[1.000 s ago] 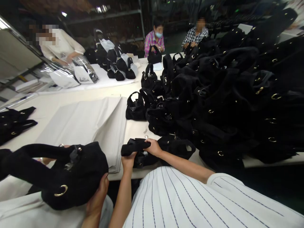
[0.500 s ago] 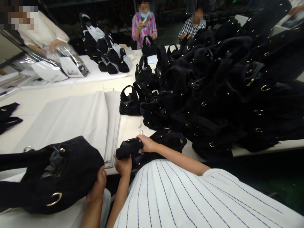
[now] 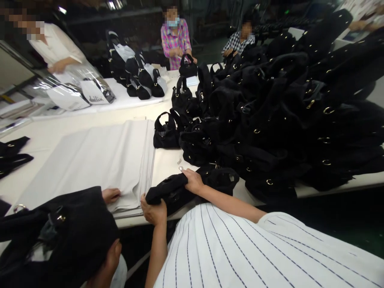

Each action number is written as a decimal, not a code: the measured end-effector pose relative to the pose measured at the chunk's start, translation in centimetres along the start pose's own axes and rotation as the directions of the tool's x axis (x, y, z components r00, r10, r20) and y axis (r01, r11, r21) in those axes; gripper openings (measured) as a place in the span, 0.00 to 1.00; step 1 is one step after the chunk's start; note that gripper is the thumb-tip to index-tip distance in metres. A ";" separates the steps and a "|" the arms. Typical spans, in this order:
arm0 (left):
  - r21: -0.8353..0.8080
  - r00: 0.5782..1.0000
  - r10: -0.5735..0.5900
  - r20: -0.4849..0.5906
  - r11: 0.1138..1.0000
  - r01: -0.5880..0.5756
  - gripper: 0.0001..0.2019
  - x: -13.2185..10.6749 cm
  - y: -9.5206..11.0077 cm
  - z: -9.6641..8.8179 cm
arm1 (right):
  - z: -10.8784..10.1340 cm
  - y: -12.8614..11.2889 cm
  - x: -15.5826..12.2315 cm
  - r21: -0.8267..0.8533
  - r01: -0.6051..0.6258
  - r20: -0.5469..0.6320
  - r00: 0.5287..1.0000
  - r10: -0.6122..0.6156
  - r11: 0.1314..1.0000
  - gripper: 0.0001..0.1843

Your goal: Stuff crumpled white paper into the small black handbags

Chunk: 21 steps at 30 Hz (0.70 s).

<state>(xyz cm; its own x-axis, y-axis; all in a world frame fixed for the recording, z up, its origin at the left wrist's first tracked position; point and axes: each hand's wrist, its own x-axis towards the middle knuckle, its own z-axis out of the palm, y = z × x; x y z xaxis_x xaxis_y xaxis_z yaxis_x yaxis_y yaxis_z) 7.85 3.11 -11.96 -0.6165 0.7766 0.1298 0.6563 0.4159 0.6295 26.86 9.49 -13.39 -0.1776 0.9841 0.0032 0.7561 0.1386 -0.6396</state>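
The black bag (image 3: 172, 195) lies at the near edge of the surface (image 3: 165, 161), between the stack of paper (image 3: 99, 150) and the heap of black bags (image 3: 279, 124) that spreads toward the right end. The left hand (image 3: 154, 209) is clamped on the bag's left end, thumb and fingers wrapped round the cloth. The right hand (image 3: 194, 181) is closed on its upper right part; whether it has the strap or the body, I cannot tell, as black lies against black.

The step looks like handling the bag into shape between both hands. To do it well, let the left hand act as the anchor and the right do the finer work, with an even pull so the cloth does not twist. It would be wise to rest the bag's weight on the surface, since it sits so near the edge that it could slip off.

A second bag (image 3: 225, 179) lies just right of the right hand, along the same edge; a loose strap there could snag, so lift clear of it. Small pale bits (image 3: 180, 162) lie just beyond the right hand and are best not swept up with the cloth. To the left, a co-worker's hand (image 3: 111, 195) rests at the paper's near right corner, so the left elbow should stay tucked in.
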 end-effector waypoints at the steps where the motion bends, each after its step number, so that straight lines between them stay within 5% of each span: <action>1: -0.003 0.997 0.065 -0.042 0.998 -0.065 0.37 0.1 0.0 0.5 | -0.6 0.3 0.0 -0.001 -0.027 -0.054 0.998 0.027 1.000 0.26; 4: -0.040 0.994 0.100 -0.045 0.994 -0.102 0.26 0.4 -1.3 1.1 | -1.5 0.9 0.4 0.042 -0.081 -0.147 0.985 0.086 0.996 0.24; 7: -0.125 0.988 -0.117 0.099 0.984 0.129 0.14 0.0 -2.6 1.7 | -1.3 1.2 1.1 0.101 -0.126 -0.148 0.979 0.140 0.987 0.25; 9: -0.186 0.973 -0.175 0.152 0.962 0.202 0.11 -0.6 -2.9 2.1 | -0.7 1.1 1.4 0.126 -0.174 -0.108 0.976 0.188 0.977 0.24; 13: -0.276 0.982 -0.135 0.134 0.946 0.168 0.13 -1.6 -2.7 2.5 | -0.1 1.3 1.6 0.136 -0.181 -0.003 0.983 0.183 0.974 0.23; 16: -0.328 0.987 -0.121 0.109 0.933 0.151 0.15 -2.1 -2.8 2.3 | -1.5 1.0 0.4 0.124 -0.110 0.113 0.989 0.096 0.986 0.32; 18: -0.343 0.985 -0.140 0.098 0.925 0.166 0.15 -2.5 -2.8 2.2 | -3.3 0.1 -1.4 0.130 -0.014 0.014 1.000 0.013 0.991 0.35; 21: -0.326 0.982 -0.167 0.092 0.926 0.188 0.13 -3.2 -2.2 2.5 | -5.3 -2.2 -4.2 0.183 0.220 -0.214 0.960 -0.180 0.958 0.15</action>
<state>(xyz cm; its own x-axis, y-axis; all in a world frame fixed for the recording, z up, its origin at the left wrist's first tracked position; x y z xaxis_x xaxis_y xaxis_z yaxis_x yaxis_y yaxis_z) 9.42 0.91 -15.70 -0.6753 0.7360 -0.0481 0.3503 0.3775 0.8572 29.33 5.68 -7.93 -0.1716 0.9438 0.2826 0.5704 0.3290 -0.7526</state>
